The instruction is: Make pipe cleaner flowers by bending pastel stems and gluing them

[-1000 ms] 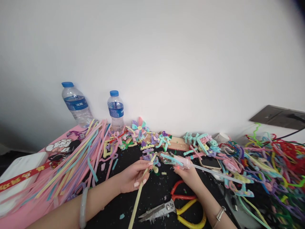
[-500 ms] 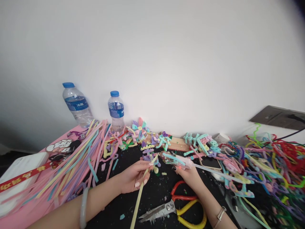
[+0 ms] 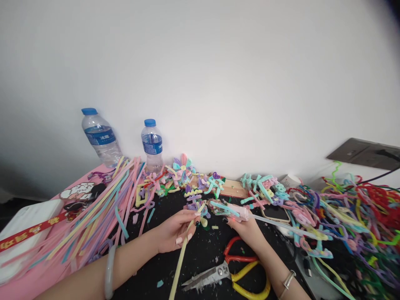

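My left hand (image 3: pixel 178 231) pinches a pale yellow pipe cleaner (image 3: pixel 179 266) between thumb and fingers. Its long end runs down to the bottom edge of the view, and its short upper tip points up and right. In my right hand (image 3: pixel 245 227) is a pale pink hot glue gun (image 3: pixel 239 211), its nozzle end toward the pipe cleaner tip but apart from it. A translucent glue stick (image 3: pixel 275 222) sticks out of its back, and a small red light glows near my thumb. Scissors (image 3: pixel 221 271) with red and yellow handles lie open below my hands.
Loose pastel pipe cleaners (image 3: pixel 103 208) lie at left beside a white box (image 3: pixel 28 212). Two water bottles (image 3: pixel 152 143) stand by the wall. Finished pipe cleaner shapes (image 3: pixel 215 183) line the back. A phone (image 3: pixel 275 213) and a tangled coloured heap (image 3: pixel 368 208) are at right.
My right hand and the glue gun have shifted slightly left, closer to the pipe cleaner tip. My left hand has barely moved.
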A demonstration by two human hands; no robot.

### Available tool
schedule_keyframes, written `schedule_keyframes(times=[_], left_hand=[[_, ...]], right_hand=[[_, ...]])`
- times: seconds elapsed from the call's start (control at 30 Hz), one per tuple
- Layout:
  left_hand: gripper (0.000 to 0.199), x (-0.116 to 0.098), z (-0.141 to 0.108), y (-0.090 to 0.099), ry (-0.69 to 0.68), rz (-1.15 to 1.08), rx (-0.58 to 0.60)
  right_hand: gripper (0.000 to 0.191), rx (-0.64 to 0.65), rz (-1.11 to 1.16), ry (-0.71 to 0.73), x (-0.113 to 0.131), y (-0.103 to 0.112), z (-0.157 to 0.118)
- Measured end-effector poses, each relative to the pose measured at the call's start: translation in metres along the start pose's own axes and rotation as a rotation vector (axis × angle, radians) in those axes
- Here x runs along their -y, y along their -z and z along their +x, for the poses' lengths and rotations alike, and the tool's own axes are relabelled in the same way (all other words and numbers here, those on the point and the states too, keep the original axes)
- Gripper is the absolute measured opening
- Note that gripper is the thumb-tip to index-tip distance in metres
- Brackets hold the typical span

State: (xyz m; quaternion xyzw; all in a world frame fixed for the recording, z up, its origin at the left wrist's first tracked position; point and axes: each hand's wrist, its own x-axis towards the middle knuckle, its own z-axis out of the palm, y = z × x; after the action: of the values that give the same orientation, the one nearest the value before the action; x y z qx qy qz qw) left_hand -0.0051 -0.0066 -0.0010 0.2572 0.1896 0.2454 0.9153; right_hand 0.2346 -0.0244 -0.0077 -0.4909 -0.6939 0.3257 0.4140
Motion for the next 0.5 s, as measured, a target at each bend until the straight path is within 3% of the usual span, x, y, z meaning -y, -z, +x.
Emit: schedule_keyframes(times=[0.5], left_hand=[[0.015,-0.0008,0.0001,-0.0024,-0.005,-0.004,-0.015]], right_hand=[[0.022,-0.039,0.016,-0.021,0.0031,0.0010,0.0001]])
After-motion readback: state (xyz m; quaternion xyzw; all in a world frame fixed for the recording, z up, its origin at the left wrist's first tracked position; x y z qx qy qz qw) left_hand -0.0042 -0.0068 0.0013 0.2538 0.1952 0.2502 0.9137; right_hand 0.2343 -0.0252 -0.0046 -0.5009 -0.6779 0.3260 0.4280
